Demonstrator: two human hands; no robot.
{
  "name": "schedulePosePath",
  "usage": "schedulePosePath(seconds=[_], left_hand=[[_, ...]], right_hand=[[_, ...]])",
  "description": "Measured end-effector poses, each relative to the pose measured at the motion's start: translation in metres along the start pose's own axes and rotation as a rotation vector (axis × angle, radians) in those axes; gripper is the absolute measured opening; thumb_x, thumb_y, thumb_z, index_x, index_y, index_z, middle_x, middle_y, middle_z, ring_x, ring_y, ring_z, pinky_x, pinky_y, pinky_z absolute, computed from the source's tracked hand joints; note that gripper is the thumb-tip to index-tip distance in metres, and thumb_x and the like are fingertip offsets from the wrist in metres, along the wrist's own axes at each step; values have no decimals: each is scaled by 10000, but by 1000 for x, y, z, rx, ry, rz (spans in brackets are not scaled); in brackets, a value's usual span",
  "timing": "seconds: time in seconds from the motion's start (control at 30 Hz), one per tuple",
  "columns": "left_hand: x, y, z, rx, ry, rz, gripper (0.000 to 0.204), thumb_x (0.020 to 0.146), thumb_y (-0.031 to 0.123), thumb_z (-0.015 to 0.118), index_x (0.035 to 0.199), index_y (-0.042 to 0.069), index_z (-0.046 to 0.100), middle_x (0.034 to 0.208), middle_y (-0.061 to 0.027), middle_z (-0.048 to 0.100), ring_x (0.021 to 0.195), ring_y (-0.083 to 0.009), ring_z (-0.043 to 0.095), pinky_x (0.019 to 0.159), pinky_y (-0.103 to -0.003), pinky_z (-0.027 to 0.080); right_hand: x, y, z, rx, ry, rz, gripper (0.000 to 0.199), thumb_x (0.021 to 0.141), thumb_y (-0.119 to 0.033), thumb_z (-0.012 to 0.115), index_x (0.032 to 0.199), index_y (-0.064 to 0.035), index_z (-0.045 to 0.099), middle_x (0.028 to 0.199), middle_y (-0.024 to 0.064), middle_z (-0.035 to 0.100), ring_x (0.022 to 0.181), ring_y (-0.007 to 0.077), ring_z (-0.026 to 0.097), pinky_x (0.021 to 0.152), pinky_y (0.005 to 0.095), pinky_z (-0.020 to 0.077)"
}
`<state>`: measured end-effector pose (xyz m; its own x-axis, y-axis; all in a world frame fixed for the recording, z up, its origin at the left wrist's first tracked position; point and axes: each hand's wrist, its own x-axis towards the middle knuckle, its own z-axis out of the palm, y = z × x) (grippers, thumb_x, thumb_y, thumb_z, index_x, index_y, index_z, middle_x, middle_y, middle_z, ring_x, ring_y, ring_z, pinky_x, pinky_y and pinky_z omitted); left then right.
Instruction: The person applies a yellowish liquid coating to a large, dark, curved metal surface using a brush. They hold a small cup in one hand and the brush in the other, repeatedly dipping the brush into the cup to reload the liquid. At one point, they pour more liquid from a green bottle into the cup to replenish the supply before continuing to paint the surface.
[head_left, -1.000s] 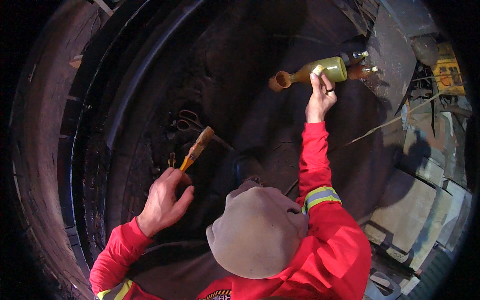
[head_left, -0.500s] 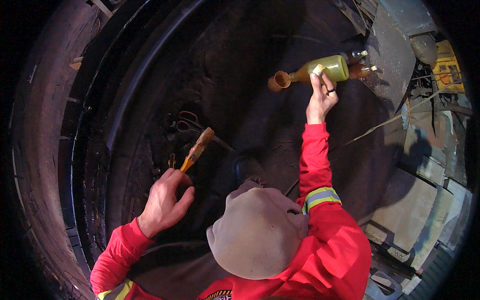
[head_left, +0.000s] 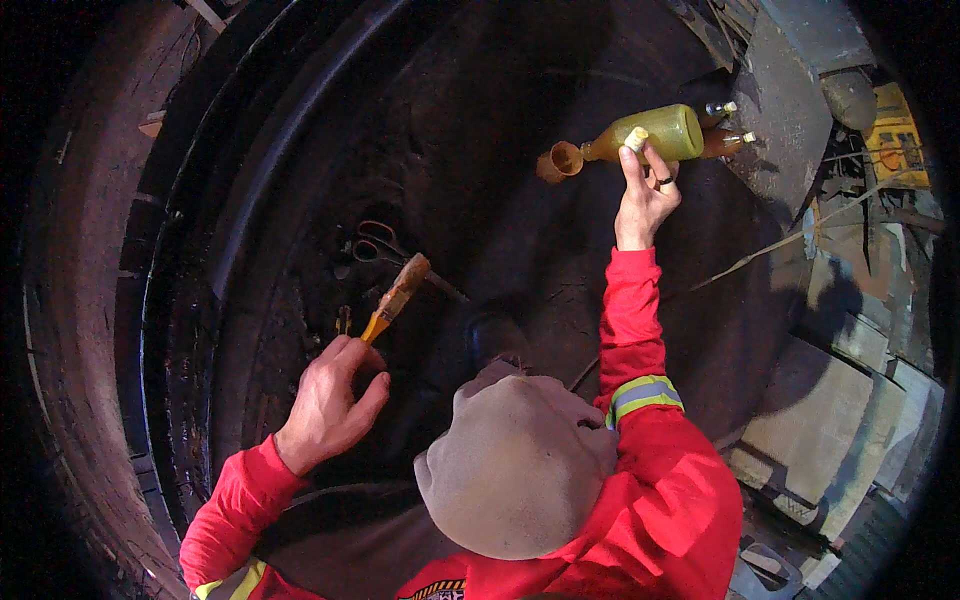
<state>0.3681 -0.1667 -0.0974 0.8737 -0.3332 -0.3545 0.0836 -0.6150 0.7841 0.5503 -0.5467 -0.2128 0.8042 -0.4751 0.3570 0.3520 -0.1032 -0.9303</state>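
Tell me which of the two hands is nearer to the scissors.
Left. The left hand, holding a brush, is below the scissors in the picture, apart from them; the right hand, at the yellow-green bottle, is much farther off to their right.

dark floor (head_left: 560, 240) — pale panels (head_left: 805, 425) alongside

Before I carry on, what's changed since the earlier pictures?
The right hand and its green bottle have shifted slightly right, drawing the bottle's neck back a little from the brown cup. Nothing was newly grasped or released. The left hand still holds the brush; the cup and the scissors look unmoved.
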Motion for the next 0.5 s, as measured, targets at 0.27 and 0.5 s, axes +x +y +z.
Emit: schedulePosePath(seconds=[0.27,0.5], left_hand=[[0,2,-1,-30,-14,-50,154,824,127,637,895,-7,607,874,-177,580,799,-335,602,709,-411,492],[0,-5,1,-13,-3,-4,157,818,127,641,902,-3,612,884,-178,587,804,-342,615,722,-417,505]], right_hand=[[0,-4,1,0,-48,-63,276,783,22,796,1027,90,686,1226,70,498,1078,231,623,942,350,535],[0,-12,5,5,-55,-90,261,790,45,780,1026,93,681,1223,75,498,1110,251,612,965,376,532]])
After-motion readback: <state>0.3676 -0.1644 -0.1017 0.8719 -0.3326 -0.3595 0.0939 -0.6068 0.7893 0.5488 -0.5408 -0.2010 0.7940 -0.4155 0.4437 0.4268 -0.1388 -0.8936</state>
